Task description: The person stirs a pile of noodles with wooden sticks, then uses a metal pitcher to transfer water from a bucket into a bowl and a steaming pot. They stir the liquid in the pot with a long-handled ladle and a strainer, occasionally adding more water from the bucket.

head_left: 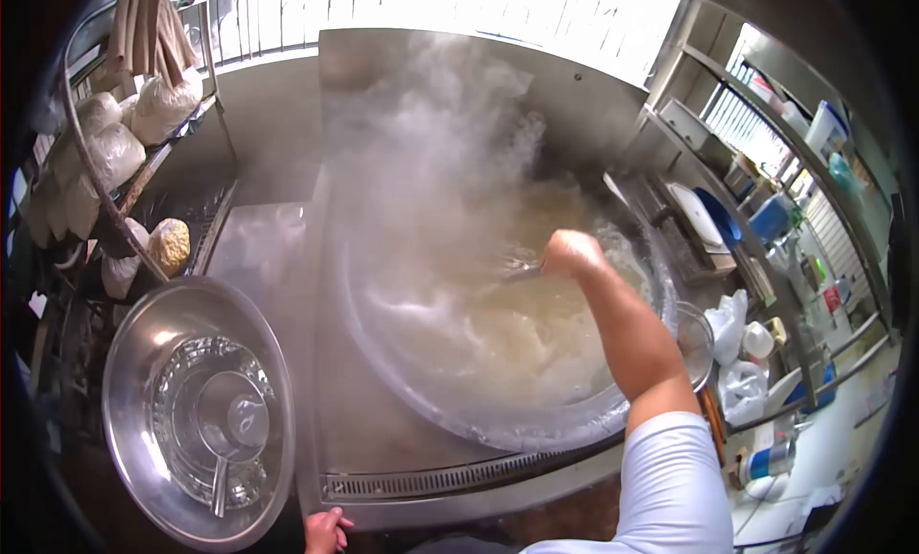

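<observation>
My right hand point(571, 252) is fisted around a thin metal utensil handle point(512, 267) running left into the big steaming steel wok point(498, 429), set mid-counter. My left hand point(325, 532) rests loosely curled, empty, on the counter's point(364, 429) near edge, farther away.

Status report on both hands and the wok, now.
Right hand gripping utensil in steaming wok. Left hand on counter edge. Steam obscures the contents.

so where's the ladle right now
In the head view it lies in the steel bowl at lower left, its ladle cup on stacked glass dishes, left of the steaming wok.
</observation>
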Motion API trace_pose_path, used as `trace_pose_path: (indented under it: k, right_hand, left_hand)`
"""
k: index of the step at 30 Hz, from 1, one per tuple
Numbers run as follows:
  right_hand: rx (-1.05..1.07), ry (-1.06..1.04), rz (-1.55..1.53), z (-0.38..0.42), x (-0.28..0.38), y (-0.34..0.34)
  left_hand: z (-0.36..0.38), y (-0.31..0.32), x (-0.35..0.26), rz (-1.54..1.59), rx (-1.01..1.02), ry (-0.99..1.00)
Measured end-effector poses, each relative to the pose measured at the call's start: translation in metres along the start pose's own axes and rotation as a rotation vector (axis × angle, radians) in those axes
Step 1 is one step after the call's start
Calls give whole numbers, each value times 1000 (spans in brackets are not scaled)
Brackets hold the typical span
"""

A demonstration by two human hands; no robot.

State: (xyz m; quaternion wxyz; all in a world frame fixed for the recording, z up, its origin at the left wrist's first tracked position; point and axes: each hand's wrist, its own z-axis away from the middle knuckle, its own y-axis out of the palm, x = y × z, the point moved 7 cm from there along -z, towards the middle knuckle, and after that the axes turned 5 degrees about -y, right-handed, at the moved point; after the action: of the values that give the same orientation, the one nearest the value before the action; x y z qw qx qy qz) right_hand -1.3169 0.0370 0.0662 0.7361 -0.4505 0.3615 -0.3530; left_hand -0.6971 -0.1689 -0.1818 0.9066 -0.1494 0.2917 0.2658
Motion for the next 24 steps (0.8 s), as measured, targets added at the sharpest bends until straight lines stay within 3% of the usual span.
trace_pose_path:
  k: [1,5,6,11,15,20,24]
  right_hand:
    - [53,-4,-10,-2,-2,-12]
    - [-73,24,29,-6,4,-28]
    - [66,37,2,-2,10,-20]
    - [37,-52,-43,50,20,32]
    - [-23,-45,-124,119,36,73]
    - [-57,-124,-158,207,49,61]
    - [35,-180,-189,248,57,49]
  left_hand:
    - [-3,-2,5,12,-18,-3]
    - [-5,-6,2,20,-23,25]
    - [-3,-4,1,26,-12,12]
    - [-1,-2,0,8,1,-10]
    - [-31,-8,12,2,64,94]
    - [-36,-3,18,12,113,137]
    - [-31,-1,11,11,126,142]
